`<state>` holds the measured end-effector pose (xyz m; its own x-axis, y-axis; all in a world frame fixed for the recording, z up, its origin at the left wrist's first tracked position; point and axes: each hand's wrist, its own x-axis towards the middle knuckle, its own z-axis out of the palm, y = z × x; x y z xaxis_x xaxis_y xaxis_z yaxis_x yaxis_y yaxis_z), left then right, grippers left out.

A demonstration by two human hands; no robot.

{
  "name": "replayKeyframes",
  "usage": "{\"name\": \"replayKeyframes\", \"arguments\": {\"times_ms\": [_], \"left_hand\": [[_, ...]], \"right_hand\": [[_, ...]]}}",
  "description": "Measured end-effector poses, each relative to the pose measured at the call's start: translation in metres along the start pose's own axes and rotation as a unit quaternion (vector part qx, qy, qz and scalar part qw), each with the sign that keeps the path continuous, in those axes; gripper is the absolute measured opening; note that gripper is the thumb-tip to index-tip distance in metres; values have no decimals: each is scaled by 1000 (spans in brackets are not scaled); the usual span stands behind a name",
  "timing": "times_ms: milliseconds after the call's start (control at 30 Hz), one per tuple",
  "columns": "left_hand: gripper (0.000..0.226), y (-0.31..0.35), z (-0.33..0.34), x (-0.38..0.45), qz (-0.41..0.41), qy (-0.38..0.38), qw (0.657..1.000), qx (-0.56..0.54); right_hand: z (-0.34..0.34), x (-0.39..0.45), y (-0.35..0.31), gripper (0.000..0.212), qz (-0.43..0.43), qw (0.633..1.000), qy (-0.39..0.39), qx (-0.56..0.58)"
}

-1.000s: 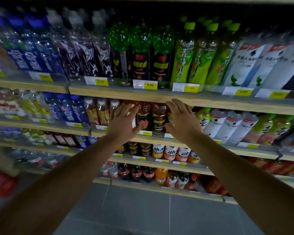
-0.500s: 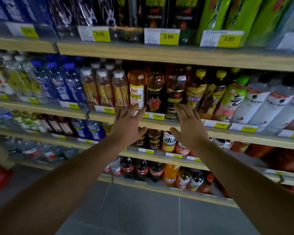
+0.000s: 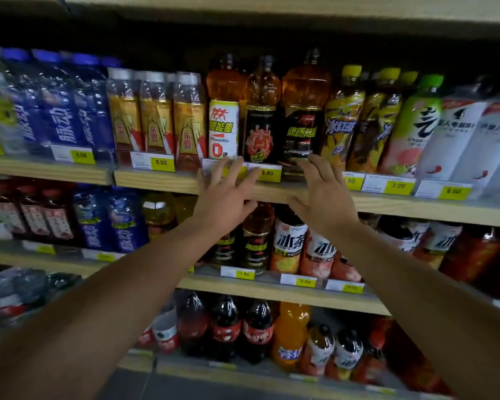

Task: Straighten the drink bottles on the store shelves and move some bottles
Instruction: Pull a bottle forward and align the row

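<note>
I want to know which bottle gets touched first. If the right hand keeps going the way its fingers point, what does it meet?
Probably the black-labelled amber bottle: the right hand points up at its base, though depth is unclear.

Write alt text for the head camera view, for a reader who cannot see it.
Two bare hands, left hand and right hand, reach with fingers spread toward three amber energy drink bottles at the front of a wooden store shelf, gripping nothing. Packed rows of bottled drinks and yellow price tags fill the shelves around them.
</note>
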<state>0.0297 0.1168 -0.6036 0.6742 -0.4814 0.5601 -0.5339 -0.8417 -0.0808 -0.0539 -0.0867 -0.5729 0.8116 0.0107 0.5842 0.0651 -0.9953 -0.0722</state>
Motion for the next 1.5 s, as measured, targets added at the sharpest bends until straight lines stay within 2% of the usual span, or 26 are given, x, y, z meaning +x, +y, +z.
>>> {"name": "replayKeyframes", "arguments": {"times_ms": [100, 567, 667, 867, 1033, 1300, 1500], "left_hand": [[72, -5, -1, 6, 18, 31, 999, 17], [72, -13, 2, 9, 44, 43, 997, 47], [74, -15, 9, 9, 47, 59, 995, 60], [74, -17, 21, 11, 54, 82, 991, 91], [70, -18, 23, 10, 56, 95, 990, 85], [69, -17, 20, 10, 48, 67, 994, 65], [67, -14, 16, 8, 41, 57, 996, 62]], "right_hand": [[3, 10, -1, 73, -6, 999, 39, 3], [-60, 106, -25, 76, 7, 980, 197, -25], [-67, 126, -25, 83, 28, 979, 196, -43], [-64, 147, -18, 107, 101, 980, 144, -89], [-56, 151, -25, 125, 125, 976, 154, -91], [-69, 151, -34, 117, 129, 976, 155, -85], [-66, 130, -37, 107, 107, 972, 206, -23]]}}
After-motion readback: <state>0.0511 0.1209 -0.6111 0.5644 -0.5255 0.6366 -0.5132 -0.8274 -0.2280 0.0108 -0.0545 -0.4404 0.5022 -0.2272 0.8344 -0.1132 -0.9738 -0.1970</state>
